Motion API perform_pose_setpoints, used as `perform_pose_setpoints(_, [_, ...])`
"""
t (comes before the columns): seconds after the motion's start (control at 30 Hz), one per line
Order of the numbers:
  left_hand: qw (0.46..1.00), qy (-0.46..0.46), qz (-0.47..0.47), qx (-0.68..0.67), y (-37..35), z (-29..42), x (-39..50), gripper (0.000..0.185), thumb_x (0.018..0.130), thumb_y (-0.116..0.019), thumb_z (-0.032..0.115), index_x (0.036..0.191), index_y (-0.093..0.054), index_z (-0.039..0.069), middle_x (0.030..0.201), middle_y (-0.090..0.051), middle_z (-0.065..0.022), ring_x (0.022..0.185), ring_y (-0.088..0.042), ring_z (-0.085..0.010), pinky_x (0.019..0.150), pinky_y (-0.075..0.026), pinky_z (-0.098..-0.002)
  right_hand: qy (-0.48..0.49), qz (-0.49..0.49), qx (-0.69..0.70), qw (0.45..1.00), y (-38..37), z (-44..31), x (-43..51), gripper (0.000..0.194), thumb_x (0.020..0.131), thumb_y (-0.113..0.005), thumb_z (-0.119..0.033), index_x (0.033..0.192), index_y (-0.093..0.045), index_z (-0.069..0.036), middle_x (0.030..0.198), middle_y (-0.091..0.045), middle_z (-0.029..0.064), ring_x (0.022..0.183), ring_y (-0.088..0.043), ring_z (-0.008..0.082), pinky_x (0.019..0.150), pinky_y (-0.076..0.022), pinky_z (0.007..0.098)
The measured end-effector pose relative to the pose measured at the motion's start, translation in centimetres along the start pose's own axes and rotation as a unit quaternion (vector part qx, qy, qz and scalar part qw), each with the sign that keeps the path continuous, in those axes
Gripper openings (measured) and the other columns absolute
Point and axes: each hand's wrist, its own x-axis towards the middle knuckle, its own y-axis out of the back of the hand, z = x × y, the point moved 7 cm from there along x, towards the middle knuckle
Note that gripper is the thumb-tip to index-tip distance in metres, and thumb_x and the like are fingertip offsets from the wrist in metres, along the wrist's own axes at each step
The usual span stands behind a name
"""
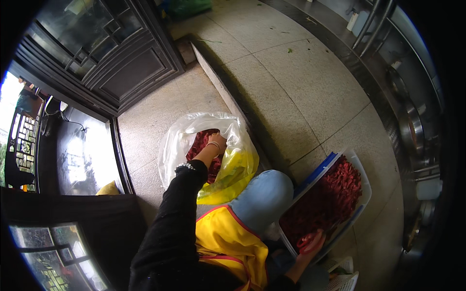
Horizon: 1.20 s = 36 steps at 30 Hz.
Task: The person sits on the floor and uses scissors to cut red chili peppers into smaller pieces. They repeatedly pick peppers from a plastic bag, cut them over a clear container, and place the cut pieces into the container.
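Note:
My left hand point(217, 141), with bracelets at the wrist, reaches into a clear and yellow plastic bag point(171, 145) and touches the dark red pieces point(198, 143) inside. Its fingertips are hidden, so its grip is unclear. My right hand point(315, 244) holds red-handled scissors point(305, 244) at the near end of a translucent plastic bin point(365, 178). The blades are hard to make out against the dark red chopped pieces point(342, 178) that fill much of the bin. The bag stands on the floor ahead of my knee, the bin to the right of it.
A raised stone floor edge point(214, 78) runs past the bag. A dark wooden door point(127, 76) stands at upper left. White perforated baskets point(344, 282) lie below the bin. Metal kitchen equipment with round pans point(411, 127) lines the right side. A green bag point(189, 7) lies at the top.

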Motion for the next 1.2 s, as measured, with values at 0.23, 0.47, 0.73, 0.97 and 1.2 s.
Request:
perform_pose_setpoints(0.23, [0.987,-0.036,0.007,-0.157,2.4,-1.7,-8.8,0.065,0.069,-0.070,0.023,0.116,-0.031,0.001,0.092,-0.060,-0.0285,0.089,-0.060,-0.0401,0.075,-0.048,-0.0449,0.163,0.010,-0.125,0.979,2.2,1.8,1.6,0.024,0.094,-0.044,-0.029,0.104,-0.049,-0.007,0.060,-0.043,-0.0024,0.048,-0.041,0.0079,0.044,-0.0354,0.0222])
perform_pose_setpoints(0.47, [0.954,-0.038,0.245,-0.166,6.7,-4.5,-14.0,0.033,0.066,-0.064,0.009,0.095,-0.053,0.000,0.083,-0.061,-0.0183,0.084,-0.059,-0.0384,0.073,-0.047,-0.0446,0.074,-0.041,0.017,0.996,1.7,1.4,1.4,0.022,0.095,-0.045,-0.029,0.104,-0.048,-0.010,0.060,-0.042,-0.0027,0.047,-0.041,0.0070,0.043,-0.0353,0.0209])
perform_pose_setpoints(0.73, [0.900,-0.062,0.309,-0.300,8.6,-4.0,-15.1,0.046,0.070,-0.063,0.011,0.113,-0.050,0.002,0.094,-0.062,-0.0242,0.091,-0.058,-0.0417,0.079,-0.047,-0.0444,0.098,-0.010,0.054,0.994,2.2,0.2,1.2,0.019,0.094,-0.046,-0.026,0.102,-0.048,-0.009,0.061,-0.044,-0.0016,0.049,-0.043,0.0078,0.044,-0.0373,0.0232])
perform_pose_setpoints(0.97, [0.927,-0.066,0.291,-0.228,9.9,-4.6,-15.0,0.045,0.074,-0.064,0.014,0.113,-0.048,0.000,0.093,-0.061,-0.0249,0.090,-0.058,-0.0414,0.078,-0.048,-0.0434,0.102,-0.025,0.091,0.990,2.0,-0.1,1.2,0.019,0.094,-0.047,-0.026,0.100,-0.048,-0.008,0.062,-0.045,-0.0004,0.049,-0.044,0.0092,0.044,-0.0380,0.0241])
perform_pose_setpoints(1.2, [0.890,-0.024,0.307,-0.338,10.8,-6.4,-14.6,0.045,0.068,-0.073,0.014,0.104,-0.053,-0.003,0.094,-0.064,-0.0170,0.088,-0.062,-0.0280,0.081,-0.048,-0.0363,0.107,-0.034,0.081,0.990,1.8,0.1,1.4,0.019,0.094,-0.048,-0.026,0.100,-0.048,-0.008,0.062,-0.046,-0.0001,0.049,-0.045,0.0096,0.045,-0.0394,0.0247])
